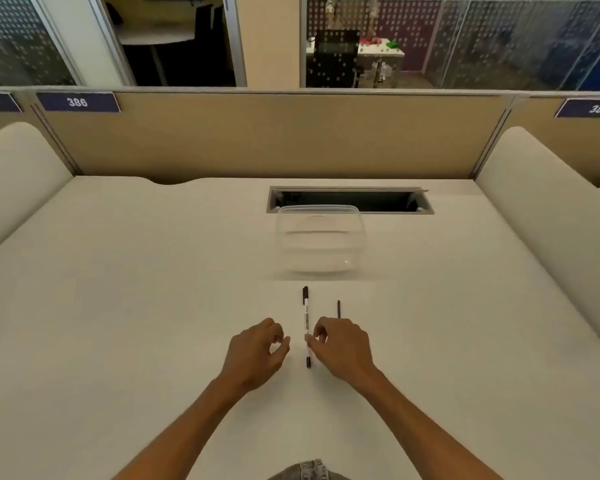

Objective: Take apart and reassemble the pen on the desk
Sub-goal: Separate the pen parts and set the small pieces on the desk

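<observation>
A white pen (306,318) with a black cap at its far end and a black near tip lies lengthwise on the white desk (118,306). My right hand (340,344) pinches the pen's barrel near its lower part with thumb and fingertips. A thin dark refill (338,308) lies on the desk just right of the pen, its near end hidden behind my right hand. My left hand (257,351) hovers just left of the pen with loosely curled fingers and holds nothing.
A clear plastic container (321,239) stands beyond the pen. Behind it is an open cable slot (350,199) in the desk. Beige partitions (274,133) close off the back, and rounded dividers (18,174) flank both sides.
</observation>
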{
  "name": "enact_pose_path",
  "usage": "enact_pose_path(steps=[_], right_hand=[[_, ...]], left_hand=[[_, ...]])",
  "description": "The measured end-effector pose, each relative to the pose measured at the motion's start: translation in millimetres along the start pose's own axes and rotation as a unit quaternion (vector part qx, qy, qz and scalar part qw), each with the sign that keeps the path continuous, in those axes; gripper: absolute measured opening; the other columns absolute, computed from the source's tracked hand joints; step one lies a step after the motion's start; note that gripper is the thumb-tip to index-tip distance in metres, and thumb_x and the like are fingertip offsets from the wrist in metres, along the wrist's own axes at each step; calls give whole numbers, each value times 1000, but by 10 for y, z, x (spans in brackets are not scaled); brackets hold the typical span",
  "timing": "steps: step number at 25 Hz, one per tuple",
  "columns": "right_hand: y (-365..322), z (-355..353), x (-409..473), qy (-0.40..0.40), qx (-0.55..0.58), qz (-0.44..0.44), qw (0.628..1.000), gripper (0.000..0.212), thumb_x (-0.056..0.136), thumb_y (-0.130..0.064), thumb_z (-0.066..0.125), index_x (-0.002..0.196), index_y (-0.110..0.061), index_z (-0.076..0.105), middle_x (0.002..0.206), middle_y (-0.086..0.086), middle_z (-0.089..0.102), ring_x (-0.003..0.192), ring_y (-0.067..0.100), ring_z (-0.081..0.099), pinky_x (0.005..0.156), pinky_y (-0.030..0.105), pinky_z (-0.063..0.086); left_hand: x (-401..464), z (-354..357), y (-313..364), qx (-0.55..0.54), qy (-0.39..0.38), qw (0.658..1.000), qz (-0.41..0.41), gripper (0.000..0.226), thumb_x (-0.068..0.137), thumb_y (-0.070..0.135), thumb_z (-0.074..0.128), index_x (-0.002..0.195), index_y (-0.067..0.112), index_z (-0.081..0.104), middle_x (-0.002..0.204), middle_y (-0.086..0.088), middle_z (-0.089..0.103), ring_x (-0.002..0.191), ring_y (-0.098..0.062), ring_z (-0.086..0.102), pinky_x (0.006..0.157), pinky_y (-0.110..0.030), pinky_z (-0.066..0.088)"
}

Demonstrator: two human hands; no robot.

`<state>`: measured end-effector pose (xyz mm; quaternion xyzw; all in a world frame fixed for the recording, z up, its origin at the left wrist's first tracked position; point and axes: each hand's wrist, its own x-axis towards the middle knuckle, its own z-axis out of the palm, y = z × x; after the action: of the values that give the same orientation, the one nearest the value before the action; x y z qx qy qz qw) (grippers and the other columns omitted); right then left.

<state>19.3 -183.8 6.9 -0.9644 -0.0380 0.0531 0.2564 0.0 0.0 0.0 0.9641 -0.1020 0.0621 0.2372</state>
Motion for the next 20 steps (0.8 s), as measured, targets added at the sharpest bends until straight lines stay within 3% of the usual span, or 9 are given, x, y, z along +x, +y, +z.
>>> enact_pose_path(steps=[5,11,14,16,20], right_hand=[[-95,229,-49,8,-23,37,999,29,86,-49,54,76,-22,57,77,-7,69,73,17,65,64,28,42],[-123,299,-48,17,-44,22,999,23,87,-41,51,77,-21,51,81,-3,66,73,21,62,61,28,34],[-118,264,-69,28,-54,13,998,26,87,-42,50,73,-21,49,72,-6,60,61,16,50,58,27,30],[-135,181,-104,46,-34,13,998,27,86,-45,51,72,-22,51,66,-9,55,57,13,48,58,25,31],[-150,-88,-200,92,85,8,992,24,84,-46,59,75,-25,66,66,-10,67,56,9,60,54,22,44]], left_hand=[[-120,59,16,-2,-19,1000,-25,20,89,36,58,79,21,61,77,12,58,59,-9,53,54,-27,45],[-135,121,16,0,-17,1000,-21,16,89,34,58,82,19,62,81,9,60,65,-14,59,56,-30,49],[-85,112,34,-2,-3,1000,0,13,89,28,59,97,19,65,96,7,64,70,-14,62,57,-33,53],[-34,81,45,11,3,999,35,24,89,23,62,113,19,65,115,1,64,84,-16,65,62,-32,56],[86,-67,132,10,9,994,113,41,90,23,65,130,22,57,143,-7,50,129,-24,49,96,-37,48]])
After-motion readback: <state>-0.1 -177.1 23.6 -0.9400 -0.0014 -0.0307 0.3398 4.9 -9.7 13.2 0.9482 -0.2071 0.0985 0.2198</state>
